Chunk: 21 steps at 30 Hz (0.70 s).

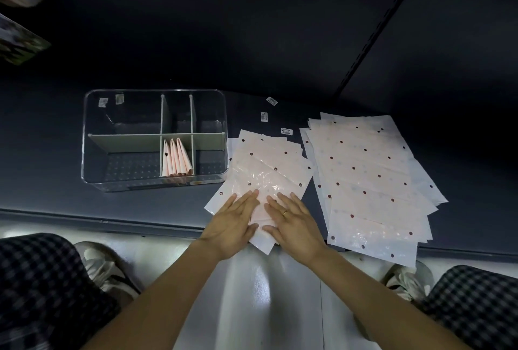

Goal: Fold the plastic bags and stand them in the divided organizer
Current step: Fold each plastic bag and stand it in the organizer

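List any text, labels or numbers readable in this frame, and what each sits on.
No text is readable.
Three loose stickers on the dark surface: barcode-like print, too small to read.
Two stickers on the clear organizer wall: blurred.
Dotted plastic bags: dots only, no words.

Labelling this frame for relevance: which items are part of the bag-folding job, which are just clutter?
Job:
- left hand and right hand, flat on the bag being folded
- stack of unfolded bags
- clear divided organizer
- folded bags standing in its near middle compartment

Lying about:
- loose sticker labels on the table
- blurred items, top left
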Motion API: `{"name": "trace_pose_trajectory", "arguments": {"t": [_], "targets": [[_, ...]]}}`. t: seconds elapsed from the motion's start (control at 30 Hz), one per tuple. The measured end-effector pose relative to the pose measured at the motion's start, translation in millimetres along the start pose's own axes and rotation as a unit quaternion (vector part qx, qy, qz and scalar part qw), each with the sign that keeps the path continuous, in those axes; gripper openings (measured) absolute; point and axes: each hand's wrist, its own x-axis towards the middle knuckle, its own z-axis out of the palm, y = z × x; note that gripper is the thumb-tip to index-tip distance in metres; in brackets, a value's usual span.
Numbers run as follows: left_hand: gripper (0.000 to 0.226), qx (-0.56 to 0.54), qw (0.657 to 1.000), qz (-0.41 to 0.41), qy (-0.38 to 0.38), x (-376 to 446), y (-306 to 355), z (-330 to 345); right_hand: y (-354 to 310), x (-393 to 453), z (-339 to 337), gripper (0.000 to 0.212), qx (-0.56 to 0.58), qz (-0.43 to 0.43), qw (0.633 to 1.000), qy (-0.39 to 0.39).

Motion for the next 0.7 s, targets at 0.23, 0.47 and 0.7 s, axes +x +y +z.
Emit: {"name": "trace_pose_trajectory", "arguments": {"t": [0.23, 0.47, 0.7], "targets": [[0.061, -0.031, 0.999, -0.025, 0.033, 5.9, 2.3, -4.1, -11.5, 17.9, 0.3, 0.027, 0.0, -0.009, 0.999, 0.051], [0.023, -0.124, 0.977, -0.084, 0.153, 11.3, 9.7, -27.0, 1.5, 27.1, -26.0, 0.025, 0.199, 0.129, 0.971, 0.019], [0.02, -0.353, 0.87, -0.246, 0.242, 22.5, 34.5, -77.1, -32.8, 42.2, -57.8, 0.024, 0.289, 0.151, 0.94, 0.102]]}}
